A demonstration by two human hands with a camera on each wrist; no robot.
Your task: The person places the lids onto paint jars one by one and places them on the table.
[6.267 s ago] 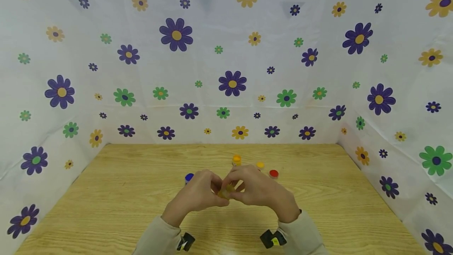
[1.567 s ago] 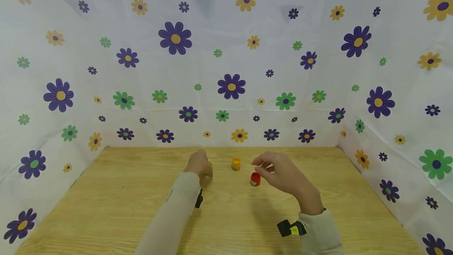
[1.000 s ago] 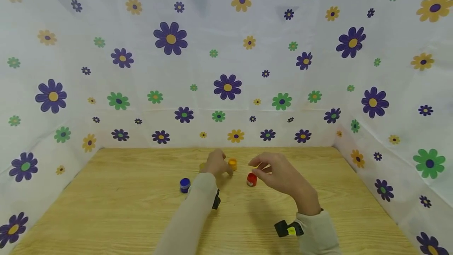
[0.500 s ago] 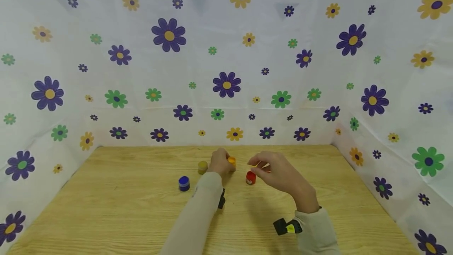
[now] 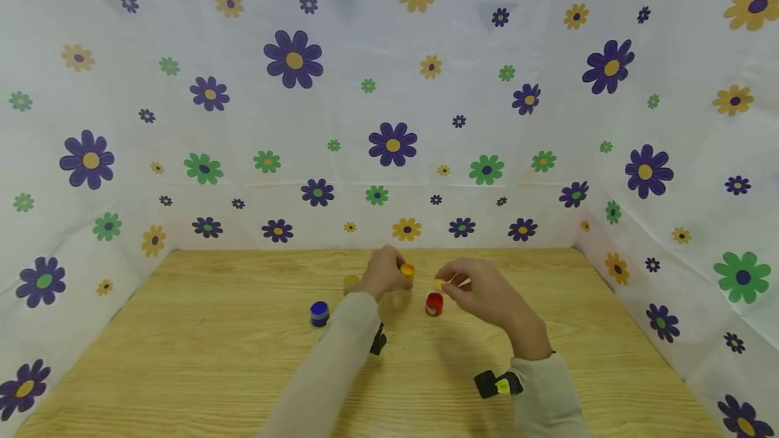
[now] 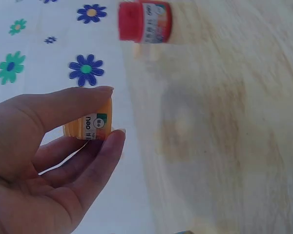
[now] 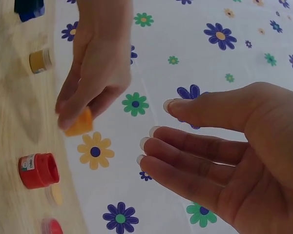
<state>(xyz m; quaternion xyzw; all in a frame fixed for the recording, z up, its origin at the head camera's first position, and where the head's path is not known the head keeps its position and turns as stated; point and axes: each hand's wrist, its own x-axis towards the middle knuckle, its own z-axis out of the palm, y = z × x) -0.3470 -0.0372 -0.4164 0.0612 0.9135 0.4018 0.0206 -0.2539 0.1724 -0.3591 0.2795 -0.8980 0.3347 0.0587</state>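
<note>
My left hand (image 5: pixel 385 272) pinches a small orange paint jar (image 5: pixel 407 272) between thumb and fingertips, off the table; its label (image 6: pixel 94 126) shows in the left wrist view. To its right my right hand (image 5: pixel 477 289) hovers over the table, fingers loosely bent. A gap shows between its thumb and fingertips (image 7: pixel 155 131) in the right wrist view, with nothing held. Just below those fingers in the head view stands a red paint jar (image 5: pixel 434 304) without its lid. A yellow lid (image 5: pixel 439 284) lies behind it, partly hidden by the right hand.
A mustard-yellow jar (image 5: pixel 351 284) stands left of the left hand, and a blue jar (image 5: pixel 319 313) sits nearer, beside the left sleeve. A red lid (image 7: pixel 52 226) lies near the yellow one. Flower-printed cloth (image 5: pixel 341 107) rises behind the wooden table (image 5: pixel 201 343).
Both hands were together on a yellowish piece. The left hand then left the mustard jar behind, moved right, took hold of the orange jar and raised it. The right hand has barely moved lately.
</note>
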